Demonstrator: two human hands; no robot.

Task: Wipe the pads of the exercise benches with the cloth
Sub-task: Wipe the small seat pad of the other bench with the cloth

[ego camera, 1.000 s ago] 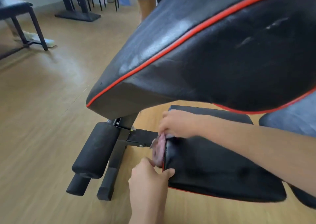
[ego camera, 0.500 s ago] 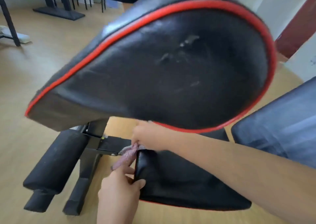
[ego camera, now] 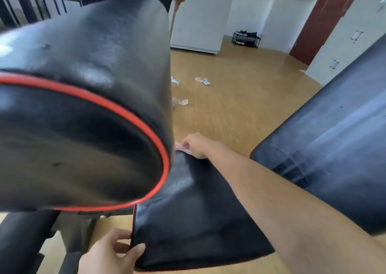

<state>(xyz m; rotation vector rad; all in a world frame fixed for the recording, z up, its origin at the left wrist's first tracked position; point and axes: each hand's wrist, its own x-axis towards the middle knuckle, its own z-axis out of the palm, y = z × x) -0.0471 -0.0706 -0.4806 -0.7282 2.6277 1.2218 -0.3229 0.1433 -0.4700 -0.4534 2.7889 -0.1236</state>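
The bench's raised black back pad [ego camera: 83, 98] with red piping fills the left of the view. Below it lies the flat black seat pad [ego camera: 192, 217]. My right hand [ego camera: 195, 146] reaches across the seat pad to its far edge and is closed on a small pinkish cloth [ego camera: 181, 147], mostly hidden by the back pad. My left hand [ego camera: 112, 255] grips the near left corner of the seat pad, thumb on top.
A second dark pad [ego camera: 325, 154] rises at the right. The bench's foam roller and black frame [ego camera: 25, 242] stand at the lower left. White paper scraps [ego camera: 201, 81] lie on the wooden floor, with a white cabinet [ego camera: 198, 16] and shoe rack [ego camera: 246, 38] beyond.
My right hand has slid with the cloth from the seat pad's front end to its far edge. My left hand let go of the cloth and holds the pad corner. The view swung right.
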